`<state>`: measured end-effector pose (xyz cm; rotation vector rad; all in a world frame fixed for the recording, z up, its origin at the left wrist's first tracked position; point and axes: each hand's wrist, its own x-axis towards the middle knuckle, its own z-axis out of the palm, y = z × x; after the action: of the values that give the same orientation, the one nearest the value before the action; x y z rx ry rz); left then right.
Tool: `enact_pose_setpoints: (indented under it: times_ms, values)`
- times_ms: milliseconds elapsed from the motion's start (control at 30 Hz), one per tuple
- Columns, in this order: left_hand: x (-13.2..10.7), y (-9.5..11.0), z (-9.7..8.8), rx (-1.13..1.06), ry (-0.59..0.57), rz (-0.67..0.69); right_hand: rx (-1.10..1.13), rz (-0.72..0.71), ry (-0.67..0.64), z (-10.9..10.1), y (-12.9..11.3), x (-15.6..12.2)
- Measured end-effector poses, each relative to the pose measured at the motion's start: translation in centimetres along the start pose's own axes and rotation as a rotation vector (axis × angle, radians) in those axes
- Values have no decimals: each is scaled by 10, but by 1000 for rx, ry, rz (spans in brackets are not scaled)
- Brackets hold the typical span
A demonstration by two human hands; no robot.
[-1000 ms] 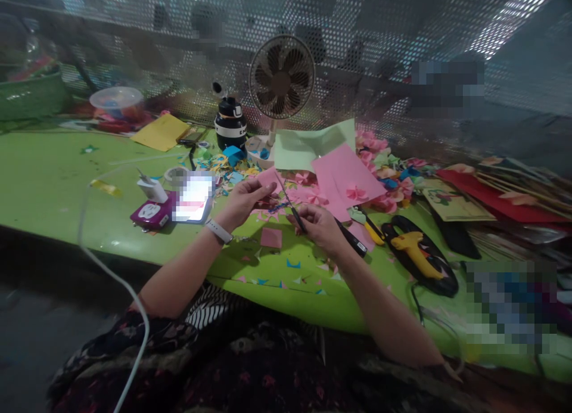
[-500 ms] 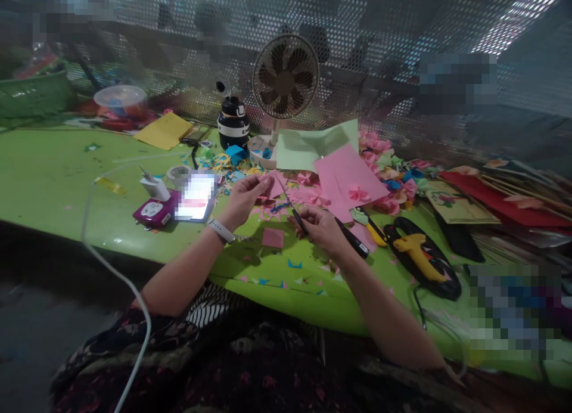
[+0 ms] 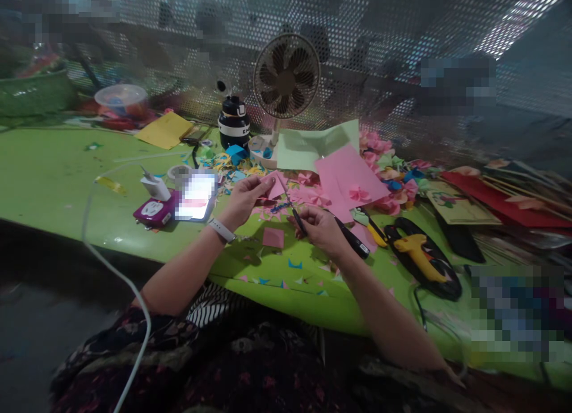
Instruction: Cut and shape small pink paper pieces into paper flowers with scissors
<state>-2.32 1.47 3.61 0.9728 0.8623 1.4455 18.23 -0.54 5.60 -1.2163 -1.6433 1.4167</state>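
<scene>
Your left hand [image 3: 245, 198] pinches the pink paper [image 3: 278, 187] between its fingers, right hand [image 3: 320, 228] grips scissors [image 3: 299, 220] at the paper's edge, cut looks unfinished; trimmed scraps [image 3: 295, 264] and a seemingly uncut pink square [image 3: 273, 238] lie nearer you than the fingers, shaped flowers [image 3: 358, 194] beyond.

The bare left forearm [image 3: 185, 276] and bare right forearm [image 3: 379, 303] angle forward and inward, the bare left hand [image 3: 245, 199] closed in a pinch, the bare right hand [image 3: 320, 228] curled in a grip nearby.
</scene>
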Motion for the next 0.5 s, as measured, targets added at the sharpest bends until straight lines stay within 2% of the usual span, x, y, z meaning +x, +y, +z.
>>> enact_pose_setpoints:
  times_ms: [500]
  values:
    - [1, -3, -1, 21, -16, 0, -22, 20, 4, 1, -5, -2]
